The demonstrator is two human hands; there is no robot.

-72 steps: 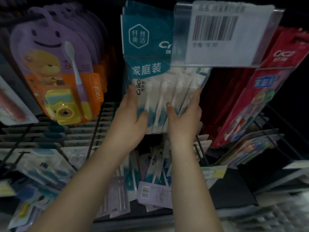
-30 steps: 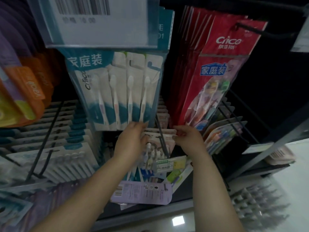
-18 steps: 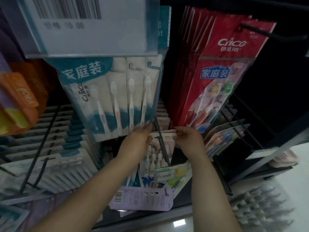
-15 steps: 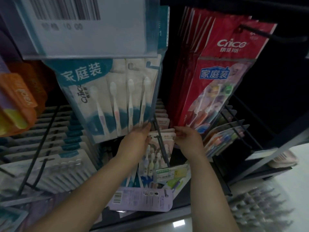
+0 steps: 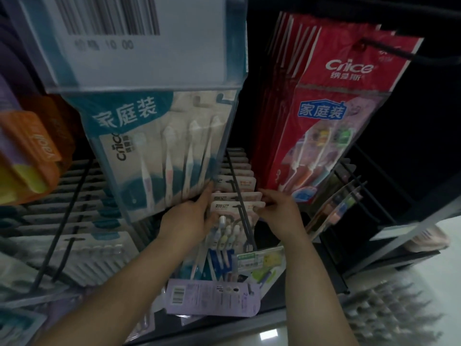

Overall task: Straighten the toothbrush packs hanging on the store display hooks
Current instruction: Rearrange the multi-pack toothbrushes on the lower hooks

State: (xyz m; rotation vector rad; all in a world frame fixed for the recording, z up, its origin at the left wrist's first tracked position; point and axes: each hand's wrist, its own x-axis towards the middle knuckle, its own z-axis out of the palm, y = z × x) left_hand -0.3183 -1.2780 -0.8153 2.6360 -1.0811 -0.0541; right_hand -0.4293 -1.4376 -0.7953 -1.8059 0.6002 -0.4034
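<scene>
Head view
Left hand (image 5: pixel 185 218): reaches up from the lower left to the left edge of the pink-topped toothbrush packs (image 5: pixel 237 207); its fingers lie against that edge, partly tucked under the teal pack above. Whether they curl round the card or only press on it cannot be told.
Right hand (image 5: pixel 280 211): grips the right edge of the front cards of the same row, fingers curled over the corner.
Pink-topped toothbrush packs: a row of cards threaded on a black hook (image 5: pixel 239 196) in the middle of the display rack, between the two hands; the front card shows several pastel brush heads below its header.
Teal family pack (image 5: pixel 159 151): hangs tilted on the upper row, its lower right corner just above the left hand's fingers.
Price tag holder (image 5: pixel 139 38): clear, with a barcode label, in front of the top of the teal pack.
Red family packs (image 5: pixel 324 116): a stack hanging at the upper right, lower end near the right hand.
Orange packs (image 5: pixel 32 151): at the rack's left edge.
White-and-teal packs (image 5: pixel 82 240): rows on hooks at the lower left.
Purple card (image 5: pixel 212 298): lies back-side out at the rack's bottom edge, barcode showing, between the two forearms.
</scene>
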